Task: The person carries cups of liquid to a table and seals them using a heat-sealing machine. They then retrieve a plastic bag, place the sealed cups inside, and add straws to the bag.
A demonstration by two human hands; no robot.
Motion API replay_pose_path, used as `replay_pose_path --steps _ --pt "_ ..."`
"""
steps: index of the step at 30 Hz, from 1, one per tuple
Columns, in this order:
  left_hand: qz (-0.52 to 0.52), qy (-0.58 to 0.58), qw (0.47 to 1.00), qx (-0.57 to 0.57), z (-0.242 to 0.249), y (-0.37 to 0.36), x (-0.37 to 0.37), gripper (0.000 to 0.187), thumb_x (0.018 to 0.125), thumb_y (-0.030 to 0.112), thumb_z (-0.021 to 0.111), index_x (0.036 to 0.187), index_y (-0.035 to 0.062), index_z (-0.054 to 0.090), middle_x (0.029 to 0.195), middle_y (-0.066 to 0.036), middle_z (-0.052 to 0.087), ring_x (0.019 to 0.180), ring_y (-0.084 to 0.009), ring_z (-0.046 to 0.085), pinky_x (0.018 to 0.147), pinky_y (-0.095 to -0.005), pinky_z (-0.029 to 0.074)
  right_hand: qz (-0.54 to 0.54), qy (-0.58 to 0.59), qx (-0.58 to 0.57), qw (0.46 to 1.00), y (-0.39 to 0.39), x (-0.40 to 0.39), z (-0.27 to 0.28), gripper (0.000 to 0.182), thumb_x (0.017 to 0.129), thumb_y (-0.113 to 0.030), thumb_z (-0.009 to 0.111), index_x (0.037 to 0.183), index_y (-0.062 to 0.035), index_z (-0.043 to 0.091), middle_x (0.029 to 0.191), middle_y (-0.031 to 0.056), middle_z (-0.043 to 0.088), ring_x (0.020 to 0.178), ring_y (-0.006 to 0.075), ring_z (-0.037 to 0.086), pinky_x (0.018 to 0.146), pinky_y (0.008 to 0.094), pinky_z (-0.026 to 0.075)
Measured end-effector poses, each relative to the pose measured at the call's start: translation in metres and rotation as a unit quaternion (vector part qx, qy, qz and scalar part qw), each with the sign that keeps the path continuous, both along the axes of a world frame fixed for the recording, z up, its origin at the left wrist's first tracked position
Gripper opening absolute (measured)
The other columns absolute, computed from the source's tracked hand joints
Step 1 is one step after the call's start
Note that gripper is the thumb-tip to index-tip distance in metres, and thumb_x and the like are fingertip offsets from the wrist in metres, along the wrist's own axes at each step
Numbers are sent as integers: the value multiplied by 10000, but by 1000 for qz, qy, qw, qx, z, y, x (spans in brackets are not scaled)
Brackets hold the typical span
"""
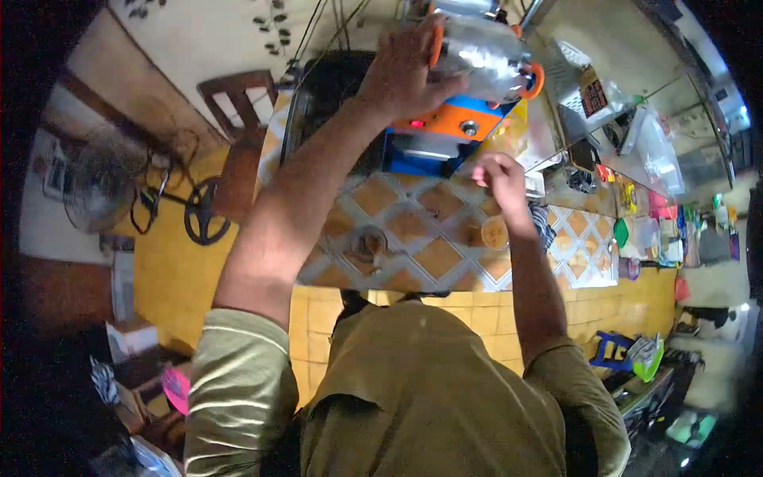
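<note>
My left hand is closed around the left end of a shiny clear-and-silver roll, near its orange end ring, with the thumb along its front. The roll sits at the top of an orange and blue machine with a red lit switch and a round knob. Below the front panel a metal part and a blue base show. My right hand is raised over the table's right side, fingers curled together; whatever they hold, if anything, is hidden. Yellow plastic packaging lies just behind it.
A diamond-patterned cloth covers the table. On it stand a round clear dish and a round orange item. A black tray-like surface lies left of the machine. A wooden chair and a fan stand at left.
</note>
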State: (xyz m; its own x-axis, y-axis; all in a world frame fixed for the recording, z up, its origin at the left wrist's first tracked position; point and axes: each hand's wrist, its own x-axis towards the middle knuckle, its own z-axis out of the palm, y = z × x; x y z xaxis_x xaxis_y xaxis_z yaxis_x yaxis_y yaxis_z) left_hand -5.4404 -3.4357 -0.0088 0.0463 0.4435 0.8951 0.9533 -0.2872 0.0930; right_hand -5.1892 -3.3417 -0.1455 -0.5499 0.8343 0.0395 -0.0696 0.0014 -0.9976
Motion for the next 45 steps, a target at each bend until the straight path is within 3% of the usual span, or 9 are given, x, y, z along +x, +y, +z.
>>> replay_pose_path --steps 4,10,17,18,27,31,35,38,45 --pt "17 -9 998 -65 -13 6 -8 873 811 535 611 1396 -31 294 1262 -193 470 1070 -356 483 986 -492 324 68 -253 236 936 4 -32 50 120 864 -51 573 772 1 631 664 27 598 580 90 533 557 234 422" --pt "38 7 994 -107 -2 -1 -3 930 790 549 623 1407 -34 243 1308 -209 394 1101 -370 426 993 -495 311 -203 71 279 936 36 -44 222 275 876 -290 531 731 -58 547 644 6 472 602 127 485 563 267 390" --pt "25 -24 991 -130 -16 9 -13 965 750 480 719 1415 -12 222 1230 -232 425 1122 -410 427 988 -512 329 13 150 128 980 253 -170 299 571 966 -527 351 662 -65 493 474 47 387 394 222 379 416 372 338" --pt "33 -26 992 -123 -8 4 -5 941 765 481 712 1409 -11 235 1230 -230 430 1123 -405 436 986 -507 334 165 183 -102 964 268 -173 300 582 981 -500 300 578 -103 437 437 41 346 362 201 355 391 348 307" --pt "-132 -422 876 -194 -31 6 9 806 832 493 654 1384 7 323 1258 -214 445 1192 -369 446 970 -476 382 -153 287 251 912 86 -47 219 359 939 -287 466 661 -60 458 581 68 456 543 185 444 565 333 392" --pt "198 154 950 -185 -18 -4 11 366 894 157 592 1244 59 553 1269 -188 512 1123 -234 535 831 -353 499 -64 383 276 879 47 -12 170 401 953 -366 464 682 -70 470 602 74 468 562 213 444 606 362 350" --pt "146 -45 948 -278 -40 -16 -12 254 905 185 577 1025 -23 660 859 -150 675 805 -222 641 846 -339 477 -4 376 355 856 36 4 118 390 947 -414 485 676 -133 494 632 29 507 609 209 478 685 414 348" --pt "164 -137 921 -326 -33 -14 -5 239 832 302 636 830 89 746 1103 -219 631 1266 -508 290 1059 -569 213 47 360 408 838 23 22 81 394 948 -400 490 633 -165 491 648 1 513 671 217 493 826 475 359" --pt "72 -101 970 -208 -28 6 -2 784 779 263 758 1357 -48 328 1257 -209 474 1186 -321 465 1010 -406 365 -8 382 318 868 1 26 73 421 931 -337 441 622 -59 508 692 124 539 823 309 532 973 522 338"
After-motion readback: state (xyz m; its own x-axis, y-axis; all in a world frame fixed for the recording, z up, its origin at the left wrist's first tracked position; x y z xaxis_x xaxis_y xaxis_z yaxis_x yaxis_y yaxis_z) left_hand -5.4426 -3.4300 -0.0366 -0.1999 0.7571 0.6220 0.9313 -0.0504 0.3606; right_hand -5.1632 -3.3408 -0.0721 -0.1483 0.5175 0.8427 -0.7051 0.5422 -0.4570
